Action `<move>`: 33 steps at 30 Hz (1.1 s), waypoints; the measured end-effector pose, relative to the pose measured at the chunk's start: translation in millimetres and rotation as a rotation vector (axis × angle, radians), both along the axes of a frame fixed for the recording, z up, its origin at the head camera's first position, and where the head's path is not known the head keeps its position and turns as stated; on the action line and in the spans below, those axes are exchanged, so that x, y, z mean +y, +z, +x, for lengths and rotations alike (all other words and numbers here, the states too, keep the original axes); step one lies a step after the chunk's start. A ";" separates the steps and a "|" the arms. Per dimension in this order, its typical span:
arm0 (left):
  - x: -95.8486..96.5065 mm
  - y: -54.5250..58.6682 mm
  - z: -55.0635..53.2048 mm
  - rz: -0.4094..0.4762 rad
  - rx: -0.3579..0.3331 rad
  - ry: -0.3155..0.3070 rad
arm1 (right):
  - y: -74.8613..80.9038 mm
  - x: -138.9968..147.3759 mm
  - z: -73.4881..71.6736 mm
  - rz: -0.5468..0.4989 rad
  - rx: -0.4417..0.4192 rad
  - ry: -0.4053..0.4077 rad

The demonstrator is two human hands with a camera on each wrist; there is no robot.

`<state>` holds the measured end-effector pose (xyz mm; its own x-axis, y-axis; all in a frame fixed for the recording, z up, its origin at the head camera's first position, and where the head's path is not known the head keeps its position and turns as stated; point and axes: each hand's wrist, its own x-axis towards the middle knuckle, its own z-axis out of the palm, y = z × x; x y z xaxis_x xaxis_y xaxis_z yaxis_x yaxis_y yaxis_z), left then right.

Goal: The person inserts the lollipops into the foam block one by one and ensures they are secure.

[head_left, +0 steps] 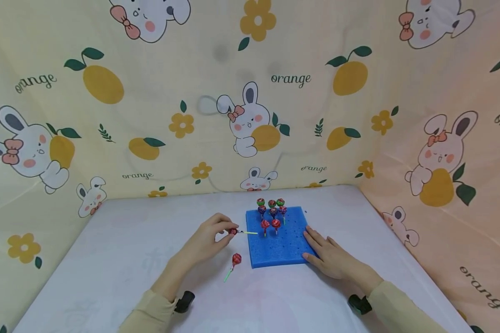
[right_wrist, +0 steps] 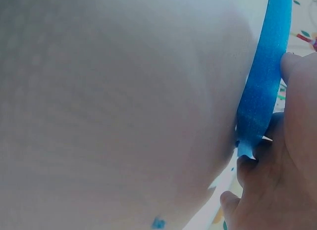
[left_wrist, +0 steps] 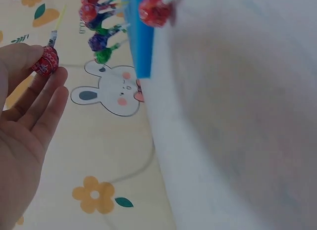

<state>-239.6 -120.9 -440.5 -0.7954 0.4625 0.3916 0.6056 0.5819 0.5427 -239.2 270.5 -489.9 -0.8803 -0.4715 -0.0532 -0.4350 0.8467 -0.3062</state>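
My left hand (head_left: 210, 238) pinches a red-wrapped lollipop (left_wrist: 46, 62) by its candy head, between thumb and fingertips. Its pale yellow stick points right, over the left edge of the blue foam board (head_left: 275, 254). My right hand (head_left: 331, 256) rests along the board's right edge, fingers fairly straight, with fingers and thumb touching the foam. Rows of lollipops stand upright in the board: green ones (head_left: 260, 202) at the back, purple ones (head_left: 273, 212) in the middle, two red ones (head_left: 276, 224) in front. Another red lollipop (head_left: 236, 259) with a green stick lies near the left hand.
The board has many small holes (head_left: 291, 241) on its front and right parts. It lies on a white-covered table (head_left: 129, 259). Cream cloth printed with rabbits and oranges (head_left: 250, 120) hangs behind and at both sides.
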 end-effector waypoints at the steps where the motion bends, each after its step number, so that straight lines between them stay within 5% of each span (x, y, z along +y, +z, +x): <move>1: 2.5 1.2 -0.9 0.001 0.004 -0.003 | 0.1 0.0 0.1 0.001 0.002 0.001; 13: 36.7 15.9 -14.9 0.064 0.015 -0.034 | 0.2 -0.1 1.6 -0.001 0.003 -0.009; 25: 65.4 19.1 -36.0 0.124 0.077 -0.064 | 1.6 -0.4 0.9 0.006 0.013 -0.001; 33: 85.3 23.3 -46.0 0.091 0.052 -0.059 | 0.8 -0.2 1.1 0.006 0.011 0.000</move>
<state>-285.6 -35.7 -417.2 -0.7453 0.4684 0.4744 0.6661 0.4943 0.5585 -238.1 270.3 -489.1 -0.8807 -0.4713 -0.0463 -0.4384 0.8484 -0.2968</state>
